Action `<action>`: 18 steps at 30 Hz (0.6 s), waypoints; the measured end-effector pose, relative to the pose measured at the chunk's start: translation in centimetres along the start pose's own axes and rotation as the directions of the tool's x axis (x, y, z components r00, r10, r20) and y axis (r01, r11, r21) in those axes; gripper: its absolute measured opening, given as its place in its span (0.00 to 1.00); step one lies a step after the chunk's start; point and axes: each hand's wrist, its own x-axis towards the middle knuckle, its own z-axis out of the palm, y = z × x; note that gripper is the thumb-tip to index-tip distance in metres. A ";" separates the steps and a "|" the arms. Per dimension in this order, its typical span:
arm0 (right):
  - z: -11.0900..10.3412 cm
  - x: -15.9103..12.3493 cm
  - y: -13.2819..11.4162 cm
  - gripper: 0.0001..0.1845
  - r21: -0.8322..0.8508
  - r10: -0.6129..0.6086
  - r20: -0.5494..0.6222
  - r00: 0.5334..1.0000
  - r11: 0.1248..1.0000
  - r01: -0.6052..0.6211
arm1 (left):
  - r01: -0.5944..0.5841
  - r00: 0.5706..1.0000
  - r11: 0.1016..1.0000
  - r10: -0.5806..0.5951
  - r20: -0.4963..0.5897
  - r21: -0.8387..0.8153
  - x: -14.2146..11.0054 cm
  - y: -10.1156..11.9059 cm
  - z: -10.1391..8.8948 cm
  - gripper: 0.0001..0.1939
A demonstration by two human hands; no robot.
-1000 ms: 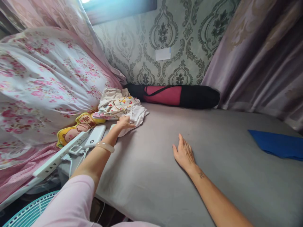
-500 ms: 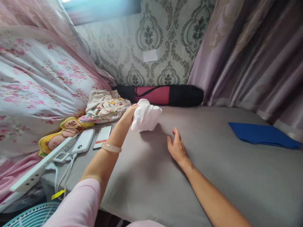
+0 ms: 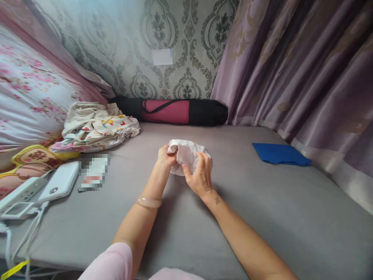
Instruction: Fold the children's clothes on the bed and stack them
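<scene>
A crumpled white cloth garment (image 3: 189,152) is held up over the grey bed sheet (image 3: 233,217); what kind of garment it is cannot be made out. My left hand (image 3: 166,157), with a pale bangle on its wrist, is closed on the garment's left side, and some fingers are hidden in the folds. On the right side, my right hand (image 3: 201,175) has its thumb and curved fingers on the same cloth. Farther back on the left lies a heap of printed clothes (image 3: 99,126), apart from both hands.
A folded blue cloth (image 3: 279,154) lies to the right. A black and red long bag (image 3: 167,111) rests along the wall. At left are a phone (image 3: 93,173), a white power bank (image 3: 61,181), a power strip (image 3: 25,190), cables and a yellow plush cushion (image 3: 37,161).
My left hand has lifted the white garment from beside the clothes heap and carried it right. My right hand has come up and taken hold of it. The view has turned rightward.
</scene>
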 end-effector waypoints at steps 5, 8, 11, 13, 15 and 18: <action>0.8 -0.3 0.2 0.19 -0.007 0.071 0.203 0.977 0.997 -0.071 | 0.002 0.991 0.985 -0.025 -0.133 -0.171 -0.9 0.5 1.0 0.11; 0.6 0.6 1.4 0.15 0.068 0.127 0.193 0.973 0.988 -0.142 | -0.009 0.990 0.968 -0.027 -0.140 -0.251 -1.6 0.8 1.7 0.10; -0.6 2.2 2.5 0.14 0.131 0.284 0.145 0.948 0.944 -0.303 | -0.043 0.994 0.970 0.018 -0.106 -0.238 -2.2 0.9 2.0 0.07; -1.7 3.4 3.3 0.14 0.189 0.401 0.111 0.909 0.890 -0.416 | -0.082 0.993 0.981 0.066 -0.096 -0.175 -2.5 1.0 2.0 0.05; -3.1 4.6 4.1 0.17 0.280 0.456 0.073 0.887 0.844 -0.457 | -0.126 0.991 0.992 0.125 -0.052 -0.031 -2.7 1.2 1.8 0.08; -5.6 6.2 5.1 0.22 0.389 0.473 -0.003 0.881 0.812 -0.434 | -0.195 0.981 0.936 0.182 0.073 0.292 -3.4 2.0 1.5 0.22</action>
